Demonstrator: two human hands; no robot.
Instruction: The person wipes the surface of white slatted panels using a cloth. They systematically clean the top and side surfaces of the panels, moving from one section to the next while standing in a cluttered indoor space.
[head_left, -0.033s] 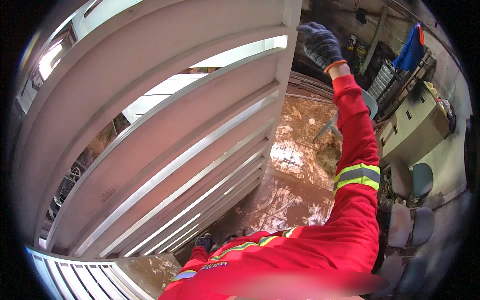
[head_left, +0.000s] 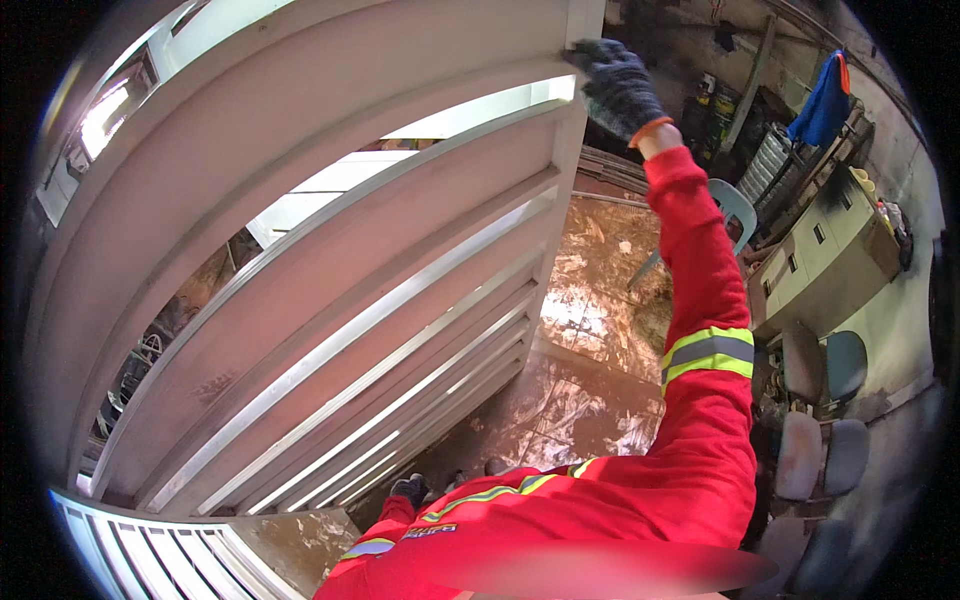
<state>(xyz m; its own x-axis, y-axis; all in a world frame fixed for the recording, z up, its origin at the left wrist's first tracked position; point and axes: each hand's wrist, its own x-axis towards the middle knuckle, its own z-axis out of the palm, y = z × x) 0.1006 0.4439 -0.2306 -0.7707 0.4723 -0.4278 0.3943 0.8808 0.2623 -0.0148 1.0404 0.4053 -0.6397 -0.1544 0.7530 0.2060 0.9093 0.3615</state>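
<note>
A large white slatted panel (head_left: pixel 400 230) stands upright and fills the left and middle of the head view, with light coming through the gaps. My right hand (head_left: pixel 620 88), in a dark knitted glove with an orange cuff, is raised at the panel's upper right edge. Its bent fingers press together against the upright of the frame; anything under them is hidden. Low down, my left hand (head_left: pixel 408 487), also in a dark glove, is close to the panel's lower slats. Its fingers are too small and dark to make out.
A second white slatted piece (head_left: pixel 170 555) lies lower left. Beneath me is a wet, stained floor (head_left: pixel 600 270). Along the right wall are a grey chair (head_left: pixel 738 208), a drawer cabinet (head_left: pixel 820 245), several seat pads (head_left: pixel 845 362) and a hanging blue cloth (head_left: pixel 820 100).
My right hand has shifted left, so its fingertips now overlap the panel's upright. The right forearm has followed slightly. My left hand and the panel look unmoved.
</note>
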